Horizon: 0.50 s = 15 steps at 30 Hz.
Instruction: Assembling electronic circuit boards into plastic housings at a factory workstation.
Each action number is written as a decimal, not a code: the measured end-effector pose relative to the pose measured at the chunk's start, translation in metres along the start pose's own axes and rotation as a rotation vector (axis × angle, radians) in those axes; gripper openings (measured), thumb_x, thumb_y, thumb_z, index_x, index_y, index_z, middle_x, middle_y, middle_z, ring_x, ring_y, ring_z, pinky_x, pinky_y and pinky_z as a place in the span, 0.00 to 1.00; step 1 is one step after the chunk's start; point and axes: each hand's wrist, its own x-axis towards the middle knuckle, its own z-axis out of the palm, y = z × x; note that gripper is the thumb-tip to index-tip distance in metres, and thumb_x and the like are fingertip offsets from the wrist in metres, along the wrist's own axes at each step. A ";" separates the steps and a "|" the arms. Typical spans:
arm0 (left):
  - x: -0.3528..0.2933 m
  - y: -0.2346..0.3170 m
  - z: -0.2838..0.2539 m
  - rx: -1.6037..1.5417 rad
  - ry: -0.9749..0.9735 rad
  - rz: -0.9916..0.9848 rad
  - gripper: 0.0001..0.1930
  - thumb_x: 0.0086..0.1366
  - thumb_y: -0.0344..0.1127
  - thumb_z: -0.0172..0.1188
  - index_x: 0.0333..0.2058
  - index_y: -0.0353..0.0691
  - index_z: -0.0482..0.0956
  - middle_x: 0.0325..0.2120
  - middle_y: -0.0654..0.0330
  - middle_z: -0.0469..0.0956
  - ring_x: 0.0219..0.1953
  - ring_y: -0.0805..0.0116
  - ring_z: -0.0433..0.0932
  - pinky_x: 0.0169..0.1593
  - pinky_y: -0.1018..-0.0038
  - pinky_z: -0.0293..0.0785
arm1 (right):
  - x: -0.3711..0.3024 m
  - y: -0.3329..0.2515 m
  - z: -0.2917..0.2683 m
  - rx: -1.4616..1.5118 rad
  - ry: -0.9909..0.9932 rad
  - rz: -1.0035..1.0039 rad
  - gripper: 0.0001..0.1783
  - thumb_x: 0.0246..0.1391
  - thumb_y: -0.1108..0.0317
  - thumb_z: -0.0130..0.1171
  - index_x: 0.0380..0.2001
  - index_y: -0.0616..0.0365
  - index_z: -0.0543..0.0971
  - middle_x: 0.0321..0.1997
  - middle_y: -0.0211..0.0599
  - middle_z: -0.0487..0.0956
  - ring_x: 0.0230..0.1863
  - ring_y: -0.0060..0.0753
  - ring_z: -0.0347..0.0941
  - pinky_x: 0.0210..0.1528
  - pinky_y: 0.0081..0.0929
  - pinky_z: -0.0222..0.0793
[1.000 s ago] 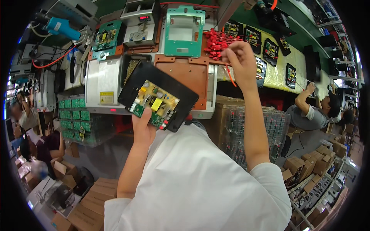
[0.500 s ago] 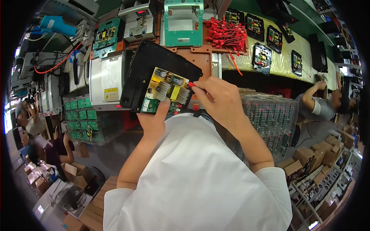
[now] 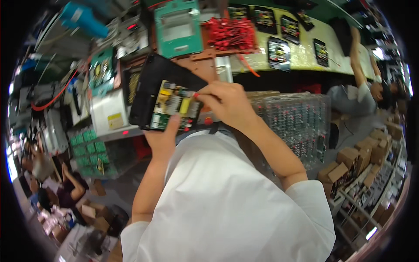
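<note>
A black plastic housing (image 3: 143, 94) is held tilted in front of me, with a circuit board (image 3: 174, 106) in it bearing yellow parts and silver heat sinks. My left hand (image 3: 162, 134) grips the housing at its near edge, thumb pressed over the board's edge and the other fingers hidden beneath. At the board's right side, my right hand (image 3: 231, 105) pinches a small red connector (image 3: 196, 94) between thumb and forefinger. Whether that connector is joined to the board cannot be made out, as the picture is blurred.
Red cables (image 3: 231, 35) lie heaped behind the housing, beside a green fixture frame (image 3: 178, 28). Several filled black housings (image 3: 278, 53) rest on the yellow bench top (image 3: 301, 65). Clear trays of boards (image 3: 292, 122) stand to my right, green boards (image 3: 89, 148) to my left. Another person (image 3: 355, 98) works at far right.
The whole scene has shifted left and tilted in the picture, with more blur. Both hands keep their hold, and the red connector stays at the board's right side.
</note>
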 end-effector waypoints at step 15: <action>0.033 -0.008 0.042 -0.115 -0.775 -0.535 0.22 0.74 0.40 0.51 0.60 0.32 0.67 0.51 0.51 0.77 0.49 0.64 0.78 0.49 0.70 0.77 | -0.125 0.163 -0.162 0.692 0.882 0.745 0.12 0.60 0.73 0.50 0.46 0.65 0.73 0.38 0.43 0.81 0.27 0.39 0.81 0.27 0.34 0.82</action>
